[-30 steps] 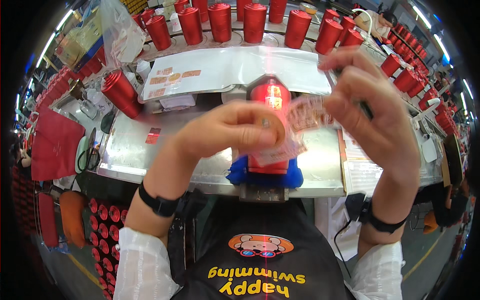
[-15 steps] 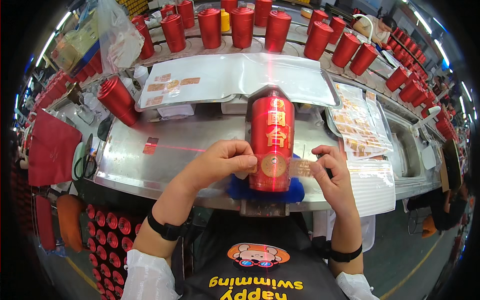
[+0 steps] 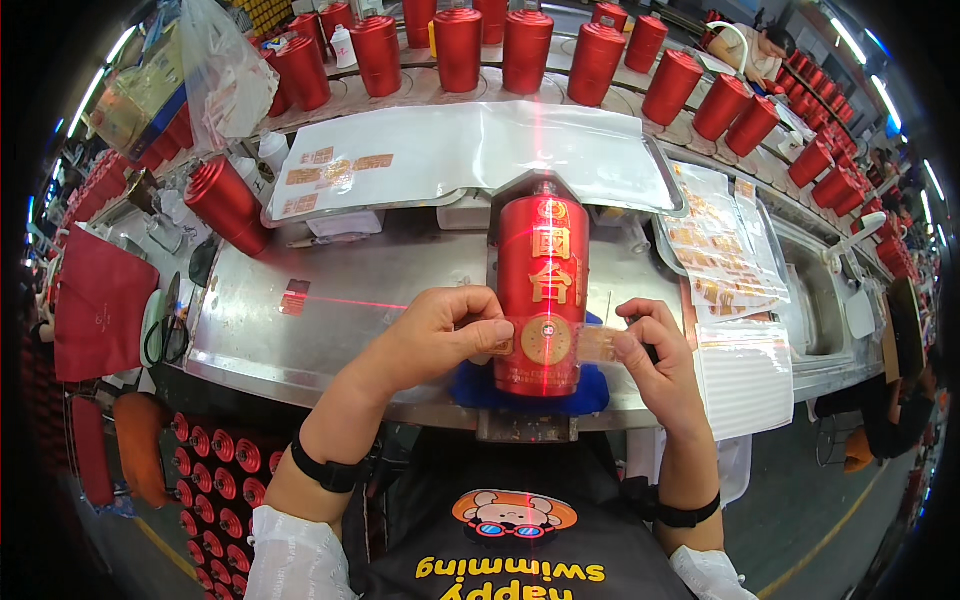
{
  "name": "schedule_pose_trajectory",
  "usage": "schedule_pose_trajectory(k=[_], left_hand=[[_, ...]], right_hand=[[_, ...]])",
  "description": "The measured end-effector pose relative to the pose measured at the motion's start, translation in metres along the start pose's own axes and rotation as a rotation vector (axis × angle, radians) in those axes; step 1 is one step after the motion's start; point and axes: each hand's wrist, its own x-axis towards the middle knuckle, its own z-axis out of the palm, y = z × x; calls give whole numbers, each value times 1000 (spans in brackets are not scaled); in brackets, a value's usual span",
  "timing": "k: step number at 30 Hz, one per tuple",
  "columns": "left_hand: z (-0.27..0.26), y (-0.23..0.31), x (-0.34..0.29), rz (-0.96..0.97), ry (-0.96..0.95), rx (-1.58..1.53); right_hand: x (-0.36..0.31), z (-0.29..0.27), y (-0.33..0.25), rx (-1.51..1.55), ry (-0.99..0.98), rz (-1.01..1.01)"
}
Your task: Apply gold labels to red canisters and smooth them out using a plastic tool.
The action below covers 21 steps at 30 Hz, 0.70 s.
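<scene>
A glossy red bottle [image 3: 545, 290] with gold characters and a round gold emblem lies tilted on a holder in front of me, its lower end over a blue cloth [image 3: 588, 390]. A clear decal strip [image 3: 592, 343] with gold print stretches across its lower part. My left hand [image 3: 455, 335] pinches the strip's left end against the bottle's side. Held between thumb and fingers of my right hand [image 3: 655, 355] is the right end, a little away from the bottle.
Behind the bottle, a white sheet [image 3: 420, 150] carries gold decals. More decal sheets [image 3: 722, 240] lie at right, beside a sink [image 3: 815, 310]. Another red bottle [image 3: 225, 205] leans at left, near scissors [image 3: 168, 335]. Red bottles [image 3: 458, 50] line a conveyor; a person [image 3: 752, 55] sits far right.
The red bottle has come slightly nearer to me. My right hand has shifted a little left and down with the strip's end. Bottles on the conveyor have changed position.
</scene>
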Motion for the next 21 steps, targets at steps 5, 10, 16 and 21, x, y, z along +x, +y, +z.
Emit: schedule_pose_trajectory(k=[5,10,16,21], left_hand=[[2,2,-1,6,26,44],[4,3,-2,26,39,83],[5,4,-2,40,59,123],[7,5,-3,43,84,181]], right_hand=[[-2,1,2,13,-13,79],[-3,2,3,34,-21,120],[-1,5,9,18,-4,69],[-1,6,12,17,-4,66]])
